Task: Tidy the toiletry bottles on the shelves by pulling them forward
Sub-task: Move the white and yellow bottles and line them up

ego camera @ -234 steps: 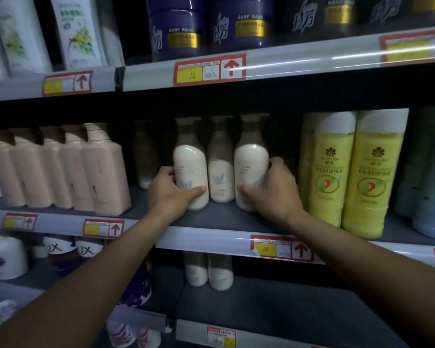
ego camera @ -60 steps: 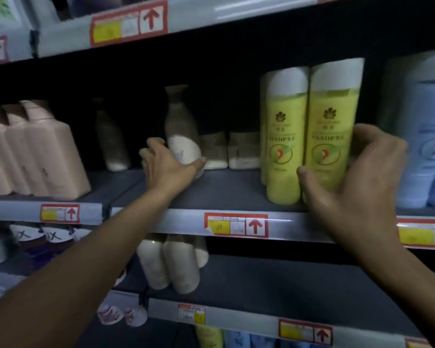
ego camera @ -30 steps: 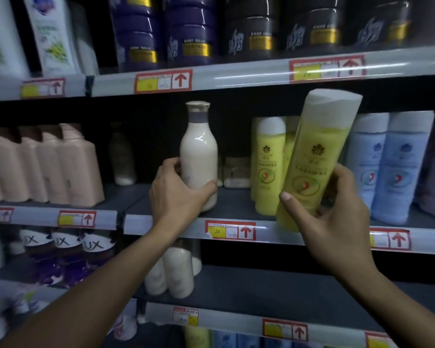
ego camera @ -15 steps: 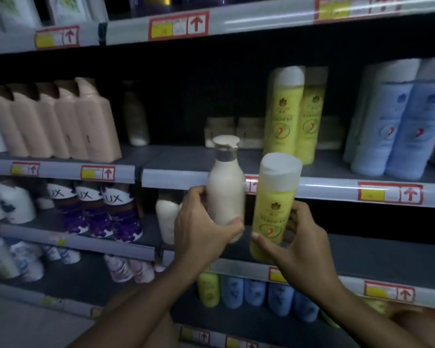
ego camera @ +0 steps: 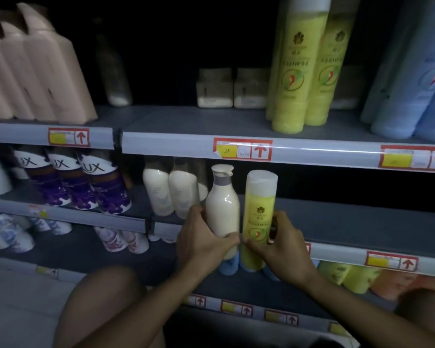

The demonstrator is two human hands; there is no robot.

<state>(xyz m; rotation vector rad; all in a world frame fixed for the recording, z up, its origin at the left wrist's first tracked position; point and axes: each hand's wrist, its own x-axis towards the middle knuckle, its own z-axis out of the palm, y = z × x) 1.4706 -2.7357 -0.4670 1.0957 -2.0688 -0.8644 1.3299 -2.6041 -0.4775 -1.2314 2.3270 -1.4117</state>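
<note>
At the lower centre of the frame, the left hand (ego camera: 203, 243) grips a cream bottle (ego camera: 222, 209) and the right hand (ego camera: 279, 243) grips a yellow bottle (ego camera: 258, 217), the 2 upright and side by side in front of the lower shelf (ego camera: 349, 223); whether either rests on the shelf cannot be told. Just left of them, 2 more cream bottles (ego camera: 170, 189) stand near that shelf's front, with purple-labelled bottles (ego camera: 91, 187) further left. Above, on the upper shelf (ego camera: 186, 121), 2 yellow bottles (ego camera: 304, 71) and the pink bottles (ego camera: 35, 71) at upper left sit near the front edge. Deep in the dark centre, 1 lone bottle (ego camera: 113, 69) and 2 squat containers (ego camera: 232, 89) sit well back, so pulling forward looks only partly done.
</note>
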